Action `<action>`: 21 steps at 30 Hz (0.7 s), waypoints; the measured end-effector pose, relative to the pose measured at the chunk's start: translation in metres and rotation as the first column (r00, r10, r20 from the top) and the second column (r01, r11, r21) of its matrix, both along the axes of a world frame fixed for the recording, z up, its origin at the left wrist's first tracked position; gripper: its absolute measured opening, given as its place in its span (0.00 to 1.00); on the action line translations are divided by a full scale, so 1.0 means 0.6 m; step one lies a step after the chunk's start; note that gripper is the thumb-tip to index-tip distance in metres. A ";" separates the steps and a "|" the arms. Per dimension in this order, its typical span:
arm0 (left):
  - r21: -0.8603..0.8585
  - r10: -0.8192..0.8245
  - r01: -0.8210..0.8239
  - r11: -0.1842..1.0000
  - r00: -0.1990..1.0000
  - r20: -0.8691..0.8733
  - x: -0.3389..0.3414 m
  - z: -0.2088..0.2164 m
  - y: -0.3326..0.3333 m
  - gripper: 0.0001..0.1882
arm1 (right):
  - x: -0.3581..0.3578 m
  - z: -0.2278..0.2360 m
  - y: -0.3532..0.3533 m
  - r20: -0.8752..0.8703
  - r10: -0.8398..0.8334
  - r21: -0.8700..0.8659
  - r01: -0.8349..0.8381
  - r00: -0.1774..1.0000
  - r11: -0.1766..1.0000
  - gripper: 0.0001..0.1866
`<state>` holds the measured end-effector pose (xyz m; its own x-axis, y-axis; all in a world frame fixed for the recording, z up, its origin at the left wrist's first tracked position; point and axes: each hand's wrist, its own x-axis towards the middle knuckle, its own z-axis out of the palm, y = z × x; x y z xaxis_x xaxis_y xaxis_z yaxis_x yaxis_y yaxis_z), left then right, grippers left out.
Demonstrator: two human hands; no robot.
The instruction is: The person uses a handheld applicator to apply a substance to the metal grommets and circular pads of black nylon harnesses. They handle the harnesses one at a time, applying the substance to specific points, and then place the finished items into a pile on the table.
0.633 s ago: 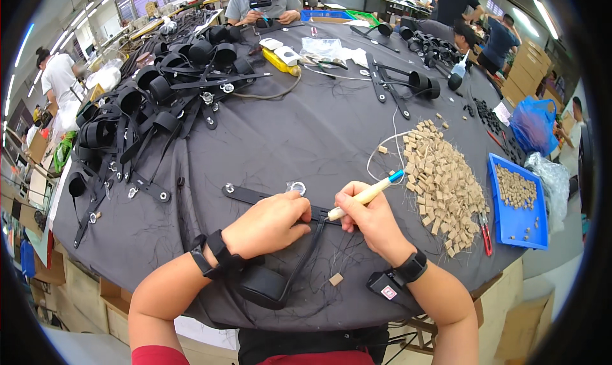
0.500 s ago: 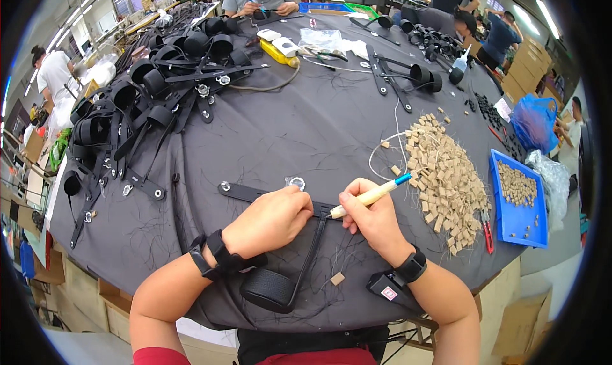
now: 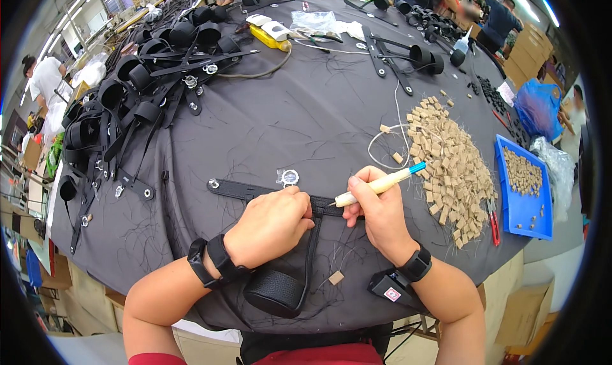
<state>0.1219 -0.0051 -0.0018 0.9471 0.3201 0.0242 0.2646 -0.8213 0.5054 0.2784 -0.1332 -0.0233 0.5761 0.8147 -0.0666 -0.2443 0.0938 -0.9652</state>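
Reading the clock from the tip of the pale pen-like tool (image 3: 381, 183), a black cuff (image 3: 274, 293) is lying nearest, at seven o'clock on the dark surface (image 3: 213, 135), and a small tan block (image 3: 336, 277) is trailing threads at six. From the cuff a narrow band (image 3: 312, 245) is leading up to the black strap (image 3: 323, 204), which is stretching beneath both hands from nine o'clock toward four. The left hand (image 3: 274, 218) is resting on the strap, its fingers curling inward; whether they are pinching it I cannot tell. The right hand (image 3: 376, 209) is holding the tool, its fingers closing snugly around the handle; whether the tip is touching the strap is unclear. The step in hand seems to be working the tip where the band is joining the strap; the next move is probably calling for a steady strap and light, exact contact. Farther out, a clear ring (image 3: 290, 177) is sitting at ten, a pile of tan blocks (image 3: 449, 174) is spreading between two and three, and a heap of black straps (image 3: 137, 100) is filling ten o'clock.
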 end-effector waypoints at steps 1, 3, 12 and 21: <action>-0.002 -0.005 0.005 1.000 1.000 0.005 0.000 -0.001 0.001 0.07 | -0.001 0.002 0.000 0.004 0.002 -0.010 -0.002 1.000 1.000 0.08; -0.006 -0.017 0.017 1.000 1.000 0.014 0.003 -0.003 0.005 0.07 | -0.003 0.004 -0.001 0.022 0.011 -0.026 -0.011 1.000 1.000 0.08; -0.115 -0.026 0.034 0.993 0.997 0.068 0.011 -0.001 0.019 0.05 | -0.010 -0.005 0.001 0.242 0.107 -0.044 -0.100 0.964 0.994 0.09; -0.116 -0.072 0.092 0.989 0.983 0.167 0.010 -0.010 0.027 0.05 | -0.015 -0.005 -0.001 0.291 0.111 -0.065 -0.096 0.950 0.993 0.09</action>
